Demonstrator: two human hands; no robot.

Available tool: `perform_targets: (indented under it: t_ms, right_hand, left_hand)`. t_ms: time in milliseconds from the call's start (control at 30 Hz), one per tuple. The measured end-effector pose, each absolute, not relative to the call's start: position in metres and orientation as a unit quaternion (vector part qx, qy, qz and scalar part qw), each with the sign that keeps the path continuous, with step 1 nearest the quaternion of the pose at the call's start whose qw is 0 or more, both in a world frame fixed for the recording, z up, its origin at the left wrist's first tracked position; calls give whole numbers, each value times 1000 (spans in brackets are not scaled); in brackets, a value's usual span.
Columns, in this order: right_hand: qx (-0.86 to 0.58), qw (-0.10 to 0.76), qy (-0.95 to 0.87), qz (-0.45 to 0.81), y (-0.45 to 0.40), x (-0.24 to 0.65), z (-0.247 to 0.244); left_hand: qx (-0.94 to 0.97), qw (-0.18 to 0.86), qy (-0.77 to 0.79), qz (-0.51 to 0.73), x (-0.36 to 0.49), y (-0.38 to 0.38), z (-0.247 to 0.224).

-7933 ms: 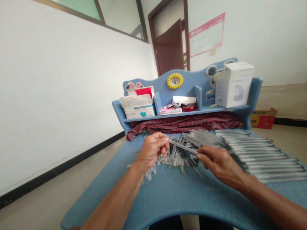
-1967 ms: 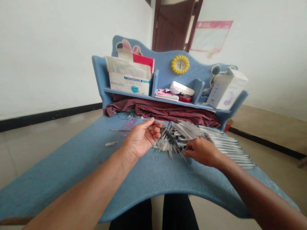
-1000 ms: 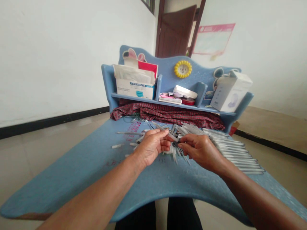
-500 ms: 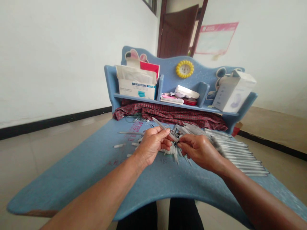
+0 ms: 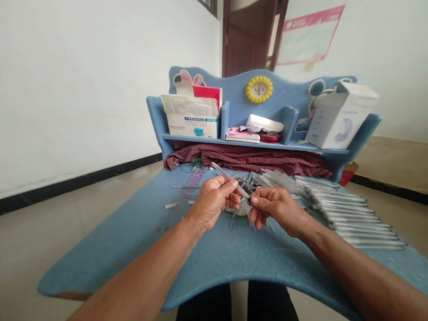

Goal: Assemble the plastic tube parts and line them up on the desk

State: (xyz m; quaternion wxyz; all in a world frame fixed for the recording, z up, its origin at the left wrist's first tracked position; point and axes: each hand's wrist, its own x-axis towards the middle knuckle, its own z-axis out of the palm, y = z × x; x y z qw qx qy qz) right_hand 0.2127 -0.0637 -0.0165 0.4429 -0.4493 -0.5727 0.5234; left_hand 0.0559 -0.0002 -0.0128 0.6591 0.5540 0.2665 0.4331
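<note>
A clear pen barrel [image 5: 241, 191] slants between my hands above the blue desk [image 5: 133, 232], its pointed tip up to the left. My left hand [image 5: 217, 198] is closed around its middle. The fingertips of my right hand [image 5: 274, 207] pinch its lower right end; any small part between them is hidden. Beneath and behind the hands lies a pile of small pen parts, partly covered by the fingers. To the right, many clear pens [image 5: 361, 218] lie side by side in a row.
One short white piece [image 5: 172, 205] lies left of my hands. Behind, a checkered cloth [image 5: 240, 158] lies under a shelf [image 5: 214, 141] that holds a mask box [image 5: 192, 125], a red tin [image 5: 269, 137] and a white box [image 5: 341, 118]. A yellow-rimmed clock [image 5: 259, 89] is above.
The view has shifted, so the shelf's right side and the pen row appear further right. Both hands keep hold of the pen, and the lower fingers of my right hand hang lower.
</note>
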Motion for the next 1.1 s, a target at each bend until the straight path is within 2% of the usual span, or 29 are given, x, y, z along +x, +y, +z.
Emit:
perform_targets:
  t_ms: [300, 567, 933, 1100]
  right_hand:
    - [-441, 489, -538, 526, -64, 206, -25]
    - [-465, 481, -560, 488, -63, 206, -29]
    - [-458, 461, -541, 535, -63, 205, -29]
    - [-475, 492, -529, 503, -60, 204, -33]
  left_hand:
    - [539, 652, 291, 446, 58, -1, -16]
    - [528, 670, 280, 440, 57, 1, -17]
    - [537, 661, 265, 452, 58, 1, -18]
    - [538, 653, 273, 459, 58, 0, -17]
